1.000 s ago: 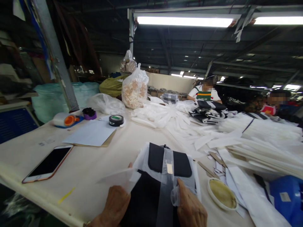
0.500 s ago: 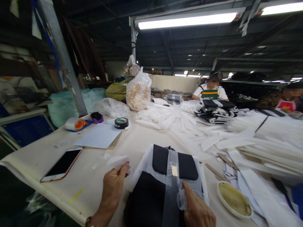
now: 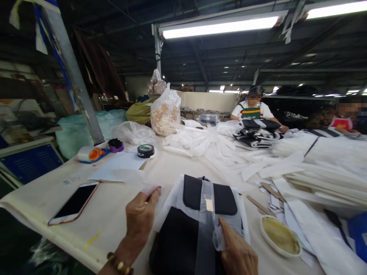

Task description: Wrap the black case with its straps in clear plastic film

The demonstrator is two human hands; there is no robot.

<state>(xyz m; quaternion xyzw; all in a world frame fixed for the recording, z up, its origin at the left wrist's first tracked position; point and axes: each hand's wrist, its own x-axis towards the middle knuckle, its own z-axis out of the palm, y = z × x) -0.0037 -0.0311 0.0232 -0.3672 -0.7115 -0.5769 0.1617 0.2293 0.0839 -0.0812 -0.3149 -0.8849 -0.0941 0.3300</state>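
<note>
A black bag [image 3: 177, 238] lies on the table in front of me, with white tissue-like sheeting under its smaller upper part [image 3: 210, 194]. A translucent strip [image 3: 204, 225] runs lengthwise over it, and a small pale rectangle [image 3: 209, 205] shows on the strip. My left hand [image 3: 140, 214], left of the bag, pinches a thin translucent sheet [image 3: 149, 188] between thumb and fingers. Over the bag's right side, my right hand [image 3: 237, 246] is closed on a crumpled clear plastic piece [image 3: 219, 238] beside the strip, its index finger pointing forward.
A phone [image 3: 75, 202], tape roll [image 3: 145, 150], paper [image 3: 114, 170] and tape dispenser [image 3: 91, 154] lie to the left. On the right are a round dish [image 3: 281, 236], paper scraps and white strips [image 3: 312, 175]. A person [image 3: 252, 109] works behind stacked black items [image 3: 256, 133].
My left hand has moved slightly up and right with the thin sheet, now nearer the bag's edge. My right hand keeps its place on the bag. The whole view has shifted a little.
</note>
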